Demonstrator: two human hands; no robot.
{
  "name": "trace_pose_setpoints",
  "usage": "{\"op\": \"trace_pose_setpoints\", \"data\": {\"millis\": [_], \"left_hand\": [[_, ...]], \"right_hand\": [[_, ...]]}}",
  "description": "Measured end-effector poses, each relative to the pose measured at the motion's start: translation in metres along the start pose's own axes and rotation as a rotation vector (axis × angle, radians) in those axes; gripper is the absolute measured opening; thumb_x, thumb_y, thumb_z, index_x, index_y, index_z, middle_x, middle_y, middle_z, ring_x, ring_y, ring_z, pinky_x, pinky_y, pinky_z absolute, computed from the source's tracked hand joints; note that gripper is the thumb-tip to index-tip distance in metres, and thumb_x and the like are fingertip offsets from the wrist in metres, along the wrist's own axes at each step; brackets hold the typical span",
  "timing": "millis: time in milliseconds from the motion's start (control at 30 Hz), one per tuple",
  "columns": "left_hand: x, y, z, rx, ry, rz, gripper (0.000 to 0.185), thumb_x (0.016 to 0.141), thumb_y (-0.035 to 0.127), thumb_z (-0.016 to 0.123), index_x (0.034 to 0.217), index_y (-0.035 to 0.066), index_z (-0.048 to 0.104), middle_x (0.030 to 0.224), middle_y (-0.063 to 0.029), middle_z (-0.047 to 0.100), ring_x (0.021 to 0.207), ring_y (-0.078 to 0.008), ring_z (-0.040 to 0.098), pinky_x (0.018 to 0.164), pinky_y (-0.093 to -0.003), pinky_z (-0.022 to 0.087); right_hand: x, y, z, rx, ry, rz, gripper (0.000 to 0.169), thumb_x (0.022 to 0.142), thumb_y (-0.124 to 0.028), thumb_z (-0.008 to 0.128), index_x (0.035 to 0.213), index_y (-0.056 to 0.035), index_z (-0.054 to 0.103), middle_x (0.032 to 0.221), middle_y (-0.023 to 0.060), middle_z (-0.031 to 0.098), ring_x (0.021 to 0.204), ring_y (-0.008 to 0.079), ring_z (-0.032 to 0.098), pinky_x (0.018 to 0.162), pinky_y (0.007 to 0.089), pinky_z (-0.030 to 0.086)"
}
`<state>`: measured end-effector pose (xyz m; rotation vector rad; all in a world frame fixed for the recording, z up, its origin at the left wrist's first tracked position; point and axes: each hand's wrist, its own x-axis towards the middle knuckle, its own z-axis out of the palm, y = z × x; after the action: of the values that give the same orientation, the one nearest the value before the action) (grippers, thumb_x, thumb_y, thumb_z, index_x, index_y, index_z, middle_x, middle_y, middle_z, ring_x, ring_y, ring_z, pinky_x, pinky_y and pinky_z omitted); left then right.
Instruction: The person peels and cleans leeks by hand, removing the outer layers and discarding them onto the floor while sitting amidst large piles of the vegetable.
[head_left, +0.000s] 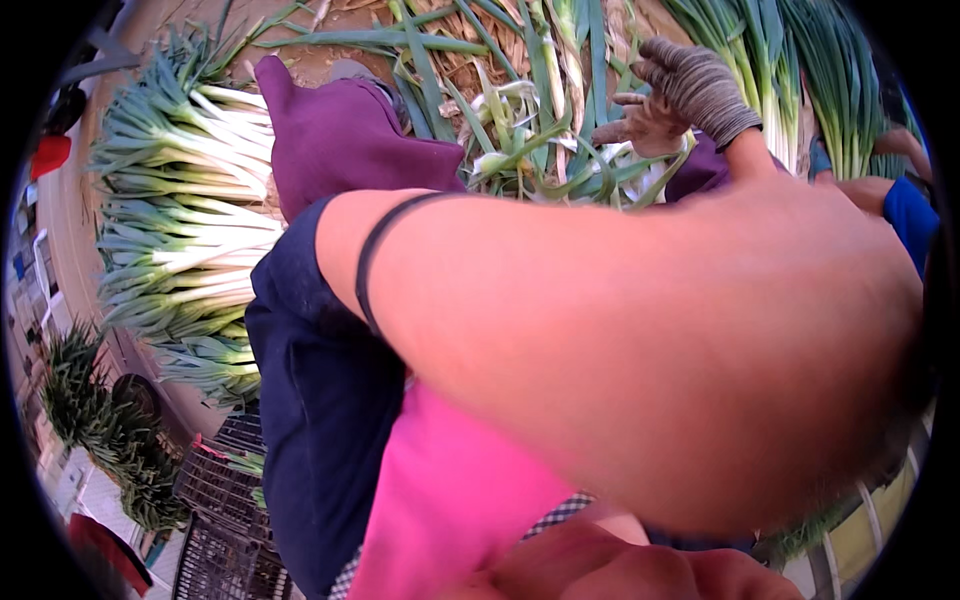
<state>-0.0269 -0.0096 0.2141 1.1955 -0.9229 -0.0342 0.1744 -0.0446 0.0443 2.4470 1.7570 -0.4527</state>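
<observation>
At upper right, what looks like my right hand (697, 90) wears a grey knitted glove; its fingers are apart and nothing shows in them. Soiled brownish glove fingers (645, 127) show just below it, touching or nearly so; whether they are my left hand I cannot tell. A large, blurred bare arm (600, 315) crosses the view close to the camera and hides much behind it. Loose leek leaves and trimmings (525, 135) lie under and left of the gloves. Leeks with white stems (217, 247) are laid in a row at left.
Purple-clad legs (352, 142) flank the trimmings. More leeks (765, 67) lie at upper right, near another person's blue sleeve (911, 217). Black plastic crates (225, 555) stand at lower left beside a heap of green leaves (105, 435). A pink garment (450, 495) fills the lower middle.
</observation>
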Motion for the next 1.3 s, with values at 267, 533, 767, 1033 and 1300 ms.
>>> {"op": "trace_pose_setpoints", "data": {"millis": [267, 533, 767, 1033, 1300], "left_hand": [[0.1, -0.041, 0.022, -0.01, 0.058, 0.175, 0.032, 0.084, 0.014, 0.059, 0.109, -0.005, 0.055, 0.114, -0.0199, 0.056, 0.108, -0.0227, 0.054, 0.094, -0.0351, 0.04], [0.09, -0.036, 0.018, -0.045, 0.104, 0.238, 0.032, 0.084, 0.015, 0.059, 0.108, -0.005, 0.055, 0.112, -0.0193, 0.056, 0.107, -0.0223, 0.054, 0.093, -0.0347, 0.041], [0.084, -0.03, 0.021, -0.015, 0.095, 0.26, 0.031, 0.084, 0.015, 0.059, 0.108, -0.005, 0.055, 0.111, -0.0189, 0.056, 0.106, -0.022, 0.054, 0.092, -0.0343, 0.041], [0.083, -0.021, 0.017, 0.009, 0.147, 0.289, 0.03, 0.084, 0.015, 0.059, 0.107, -0.004, 0.056, 0.109, -0.0183, 0.057, 0.104, -0.0217, 0.055, 0.091, -0.0339, 0.041], [0.099, -0.027, 0.022, 0.001, 0.11, 0.336, 0.03, 0.084, 0.015, 0.059, 0.106, -0.004, 0.056, 0.108, -0.0178, 0.057, 0.103, -0.0213, 0.055, 0.089, -0.0334, 0.042]], "right_hand": [[0.004, -0.008, -0.016, -0.117, -0.02, -0.03, 0.03, 0.083, -0.033, 0.057, 0.109, -0.0211, 0.064, 0.116, 0.0001, 0.056, 0.098, 0.0191, 0.061, 0.081, 0.0327, 0.049], [0.016, -0.024, -0.009, -0.077, 0.147, -0.247, 0.026, 0.083, -0.031, 0.059, 0.106, -0.0194, 0.063, 0.113, 0.001, 0.059, 0.091, 0.0221, 0.063, 0.075, 0.0348, 0.051], [0.016, -0.028, 0.001, 0.062, 0.148, -0.122, 0.033, 0.081, -0.039, 0.06, 0.104, -0.0164, 0.061, 0.093, 0.0096, 0.066, 0.082, 0.0296, 0.063, 0.071, 0.0397, 0.049], [0.015, -0.024, 0.002, 0.204, 0.112, -0.079, 0.036, 0.081, -0.032, 0.059, 0.113, -0.016, 0.059, 0.089, 0.014, 0.065, 0.084, 0.0308, 0.063, 0.073, 0.0393, 0.05], [0.015, -0.039, -0.006, 0.129, 0.241, -0.153, 0.029, 0.081, -0.036, 0.062, 0.099, -0.0138, 0.061, 0.081, 0.0149, 0.064, 0.076, 0.0337, 0.062, 0.064, 0.043, 0.048]]}}
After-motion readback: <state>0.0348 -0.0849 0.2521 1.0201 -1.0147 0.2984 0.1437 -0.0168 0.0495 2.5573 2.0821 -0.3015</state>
